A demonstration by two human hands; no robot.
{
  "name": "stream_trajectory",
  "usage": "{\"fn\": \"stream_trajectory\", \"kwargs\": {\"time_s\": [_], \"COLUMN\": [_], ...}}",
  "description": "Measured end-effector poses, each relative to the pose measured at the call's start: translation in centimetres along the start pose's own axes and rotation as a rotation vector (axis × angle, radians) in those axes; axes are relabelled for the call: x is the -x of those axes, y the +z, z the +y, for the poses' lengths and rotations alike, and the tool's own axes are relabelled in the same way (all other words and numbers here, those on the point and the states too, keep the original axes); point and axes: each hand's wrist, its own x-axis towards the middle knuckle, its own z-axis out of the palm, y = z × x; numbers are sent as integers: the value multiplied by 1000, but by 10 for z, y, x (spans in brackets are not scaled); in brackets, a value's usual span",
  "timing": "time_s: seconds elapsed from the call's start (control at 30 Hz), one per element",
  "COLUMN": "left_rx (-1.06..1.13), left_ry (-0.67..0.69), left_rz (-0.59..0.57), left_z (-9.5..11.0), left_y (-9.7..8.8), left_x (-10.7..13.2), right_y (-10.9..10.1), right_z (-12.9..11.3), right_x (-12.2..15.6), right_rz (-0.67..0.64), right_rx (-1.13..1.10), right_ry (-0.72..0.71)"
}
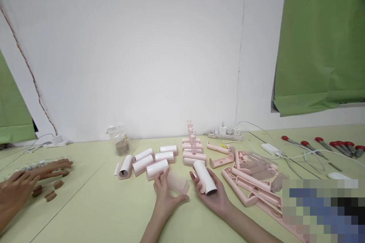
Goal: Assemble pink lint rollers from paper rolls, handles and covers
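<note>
Clamping a glossy white roll [203, 175] in the right hand [219, 198], lower centre of the frame, tilting its dark-looking end toward the lower right and hiding its lower side in the palm. Spreading thumb and fingers of the left hand [164, 194] apart beside a translucent sleeve [178, 183], fading faintly into the worktop [99, 212]; not showing clearly whether touching. Seeing more white rolls [143, 164] just beyond. Losing some pink parts [252, 178] under pixelation, lower right. Cutting off a co-worker's arms [11, 193] at the left edge.
</note>
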Motion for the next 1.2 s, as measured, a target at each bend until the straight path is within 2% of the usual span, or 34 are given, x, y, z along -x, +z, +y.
{"fn": "stream_trajectory", "kwargs": {"time_s": [0.13, 0.3, 0.4, 0.5, 0.57, 0.7, 0.8, 0.87, 0.93, 1.07, 1.13, 1.2], "left_rx": [-104, 60, 33, -47, -16, 151, 304, 488, 707, 1016, 1058, 1023], "left_ry": [52, 45, 44, 53, 113, 224, 180, 128, 69, -83, -127, -127], "left_rz": [-23, -5, -8, 69, 69, -166, -293, -360, -357, -168, -173, -246], "left_z": [-7, -7, -7, 1, 11, 31, 37, 36, 34, 33, 35, 38], "left_y": [1, -2, -2, -6, -11, -18, -18, -16, -15, -20, -23, -24], "left_x": [11, 5, 4, 7, 11, 19, 21, 19, 15, 9, 10, 13], "right_y": [1, 3, 5, 7, 9, 14, 17, 19, 21, 22, 21, 20], "right_z": [1, 4, 4, 5, 9, 22, 31, 34, 36, 43, 49, 55], "right_x": [4, 8, 9, 10, 12, 17, 19, 21, 22, 27, 29, 31], "right_rz": [-39, -46, -51, -30, -19, -32, -62, -70, -61, -20, 9, 37], "right_rx": [59, 112, 124, 125, 139, 194, 273, 319, 367, 556, 680, 773], "right_ry": [10, 23, 15, 53, 91, 189, 175, 141, 112, 62, 99, 149]}}
